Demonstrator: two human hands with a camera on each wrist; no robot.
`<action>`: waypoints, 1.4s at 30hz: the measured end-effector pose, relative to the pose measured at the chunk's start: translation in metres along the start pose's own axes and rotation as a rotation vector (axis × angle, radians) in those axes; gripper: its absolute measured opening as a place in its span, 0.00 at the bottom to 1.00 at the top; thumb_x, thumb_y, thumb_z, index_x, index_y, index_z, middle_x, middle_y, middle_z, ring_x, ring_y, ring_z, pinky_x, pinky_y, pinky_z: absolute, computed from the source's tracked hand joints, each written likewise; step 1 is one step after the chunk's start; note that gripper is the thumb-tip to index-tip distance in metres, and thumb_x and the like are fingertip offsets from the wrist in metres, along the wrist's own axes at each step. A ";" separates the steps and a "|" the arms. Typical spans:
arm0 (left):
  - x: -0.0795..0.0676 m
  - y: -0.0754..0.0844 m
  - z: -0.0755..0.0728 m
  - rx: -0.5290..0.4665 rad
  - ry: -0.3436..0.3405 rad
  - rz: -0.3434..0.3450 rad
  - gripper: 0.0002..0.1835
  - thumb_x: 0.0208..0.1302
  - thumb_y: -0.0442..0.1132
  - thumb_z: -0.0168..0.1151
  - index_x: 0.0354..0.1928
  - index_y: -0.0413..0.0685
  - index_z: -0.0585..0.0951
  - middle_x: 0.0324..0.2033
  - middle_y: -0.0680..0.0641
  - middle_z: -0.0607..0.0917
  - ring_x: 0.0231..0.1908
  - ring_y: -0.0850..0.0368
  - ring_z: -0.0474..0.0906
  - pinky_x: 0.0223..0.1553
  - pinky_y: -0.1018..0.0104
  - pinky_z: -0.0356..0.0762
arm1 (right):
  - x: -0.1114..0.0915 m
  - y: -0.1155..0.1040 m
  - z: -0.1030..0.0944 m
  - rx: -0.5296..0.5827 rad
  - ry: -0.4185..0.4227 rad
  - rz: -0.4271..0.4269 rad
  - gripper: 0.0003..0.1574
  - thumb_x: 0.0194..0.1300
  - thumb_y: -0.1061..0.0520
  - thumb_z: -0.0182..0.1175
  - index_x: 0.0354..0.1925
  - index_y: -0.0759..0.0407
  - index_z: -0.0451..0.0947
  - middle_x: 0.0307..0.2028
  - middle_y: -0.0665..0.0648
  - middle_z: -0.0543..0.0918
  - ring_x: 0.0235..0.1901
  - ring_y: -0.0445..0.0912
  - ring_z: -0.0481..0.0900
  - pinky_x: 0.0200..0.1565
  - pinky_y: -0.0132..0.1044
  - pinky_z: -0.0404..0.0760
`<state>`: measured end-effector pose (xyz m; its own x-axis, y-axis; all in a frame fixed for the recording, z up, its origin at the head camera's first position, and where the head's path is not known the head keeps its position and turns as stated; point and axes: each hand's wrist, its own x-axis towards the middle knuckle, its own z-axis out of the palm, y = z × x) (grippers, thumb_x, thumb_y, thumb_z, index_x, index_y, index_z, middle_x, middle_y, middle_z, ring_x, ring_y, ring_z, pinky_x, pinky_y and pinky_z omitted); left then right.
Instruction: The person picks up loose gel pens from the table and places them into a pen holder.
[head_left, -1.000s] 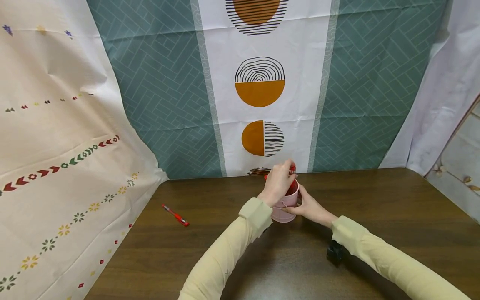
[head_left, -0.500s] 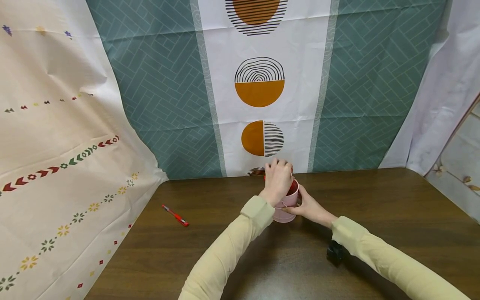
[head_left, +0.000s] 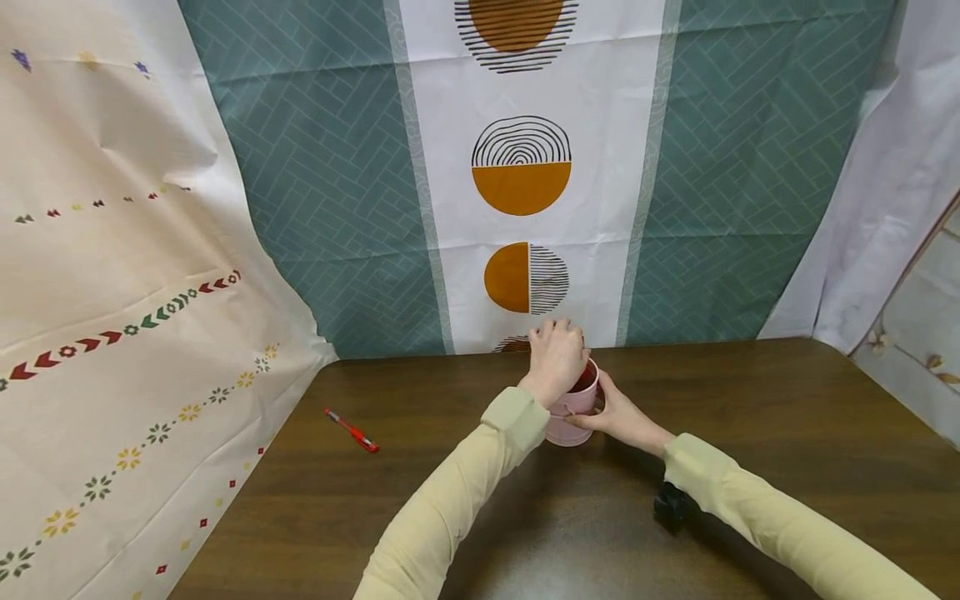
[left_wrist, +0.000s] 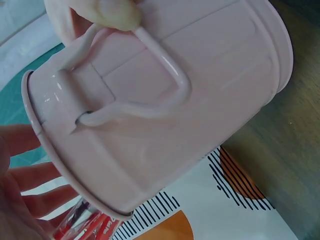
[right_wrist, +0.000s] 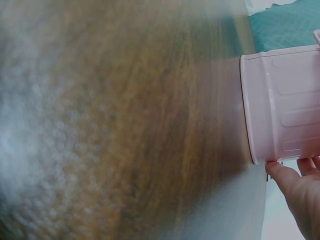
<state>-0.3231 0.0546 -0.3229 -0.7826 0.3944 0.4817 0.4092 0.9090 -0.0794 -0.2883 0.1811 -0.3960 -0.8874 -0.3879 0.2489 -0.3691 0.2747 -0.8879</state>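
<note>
A pink metal bucket (head_left: 567, 432) stands upright on the table, gripped at its right side by my right hand (head_left: 621, 415). In the right wrist view the fingers (right_wrist: 287, 177) of that hand touch the bucket wall (right_wrist: 295, 105). My left hand (head_left: 558, 360) is over the bucket's mouth, its fingers curled round red pens. The left wrist view shows these red gel pens (left_wrist: 92, 222) at the rim, next to the left fingers (left_wrist: 47, 200). A wire handle (left_wrist: 175, 95) hangs on the bucket's side. The pens' lower parts are hidden inside.
A single red pen (head_left: 352, 431) lies on the left of the brown wooden table (head_left: 420, 392). Under the right sleeve is a small black object (head_left: 670, 505). A patterned cloth (head_left: 517, 275) hangs behind the table, with a cream cloth (head_left: 150, 333) along the left.
My left hand has turned a little over the bucket, and the red pen ends that showed above the rim are now hidden behind it. The right hand and bucket stay put.
</note>
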 end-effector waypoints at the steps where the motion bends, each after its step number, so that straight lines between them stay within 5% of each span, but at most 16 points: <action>1: 0.000 0.000 0.000 -0.005 -0.004 -0.001 0.10 0.61 0.49 0.57 0.35 0.53 0.83 0.39 0.52 0.77 0.44 0.53 0.69 0.42 0.54 0.65 | 0.000 0.000 0.000 0.002 -0.002 0.002 0.57 0.52 0.61 0.66 0.67 0.64 0.38 0.59 0.67 0.56 0.57 0.61 0.57 0.53 0.56 0.61; 11: 0.002 -0.014 -0.012 -0.152 0.078 0.066 0.16 0.62 0.49 0.56 0.47 0.49 0.80 0.47 0.50 0.77 0.47 0.53 0.69 0.44 0.59 0.68 | 0.000 0.001 0.001 -0.027 0.019 -0.004 0.56 0.51 0.61 0.67 0.65 0.67 0.41 0.59 0.69 0.57 0.57 0.62 0.57 0.53 0.56 0.60; 25: -0.004 -0.060 -0.022 -0.310 0.207 0.131 0.09 0.61 0.40 0.59 0.39 0.42 0.81 0.40 0.46 0.79 0.44 0.51 0.71 0.47 0.65 0.68 | 0.000 -0.001 0.002 -0.009 0.035 0.046 0.60 0.51 0.59 0.67 0.67 0.65 0.37 0.62 0.70 0.54 0.60 0.62 0.54 0.54 0.55 0.59; 38: -0.022 -0.095 -0.019 -0.384 0.170 0.087 0.06 0.62 0.37 0.57 0.37 0.42 0.80 0.37 0.48 0.78 0.41 0.53 0.70 0.43 0.66 0.70 | 0.000 -0.004 0.002 -0.014 0.036 0.078 0.60 0.51 0.57 0.67 0.68 0.64 0.37 0.63 0.69 0.53 0.61 0.63 0.53 0.54 0.55 0.59; 42: -0.028 -0.103 -0.018 -0.364 0.178 0.092 0.05 0.61 0.36 0.58 0.36 0.43 0.80 0.36 0.49 0.78 0.40 0.52 0.71 0.42 0.64 0.71 | 0.006 0.018 0.001 -0.026 0.049 0.060 0.63 0.49 0.53 0.69 0.69 0.59 0.37 0.64 0.66 0.54 0.61 0.60 0.54 0.54 0.53 0.61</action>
<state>-0.3349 -0.0524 -0.3124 -0.6546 0.4130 0.6332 0.6378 0.7513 0.1694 -0.3003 0.1827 -0.4106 -0.9206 -0.3264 0.2144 -0.3210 0.3197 -0.8915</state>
